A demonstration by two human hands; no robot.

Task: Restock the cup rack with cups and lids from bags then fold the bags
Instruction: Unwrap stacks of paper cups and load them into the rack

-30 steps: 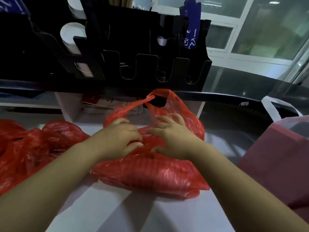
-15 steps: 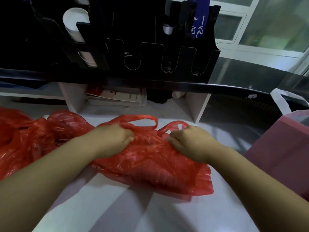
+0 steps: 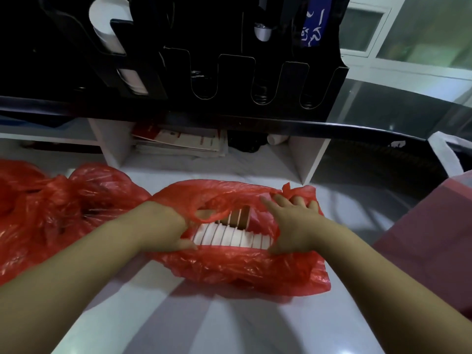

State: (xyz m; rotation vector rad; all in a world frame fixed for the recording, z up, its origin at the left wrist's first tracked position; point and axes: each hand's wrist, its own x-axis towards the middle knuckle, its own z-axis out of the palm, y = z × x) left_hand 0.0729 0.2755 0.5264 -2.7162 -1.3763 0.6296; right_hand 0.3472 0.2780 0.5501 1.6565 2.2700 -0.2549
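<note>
Spreads the red bag [image 3: 242,272] open at the middle of the surface [image 3: 178,325], with left hand [image 3: 168,233] gripping its rim and right hand [image 3: 293,226] splayed flat on the plastic, baring white lids [image 3: 229,236] yet to reach the cup rack [image 3: 229,72] above the back edge, folding not begun.

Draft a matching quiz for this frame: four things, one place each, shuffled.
Things
1. crumpled red plastic bag
2. white nested stack of cups or lids
3. black slotted cup rack
4. maroon bag with white handles

Places
A. top of view, above everything else
B. right edge of view
C. far left
D. inside the opened red plastic bag, centre

Pairs: 1-C, 2-D, 3-A, 4-B
</note>
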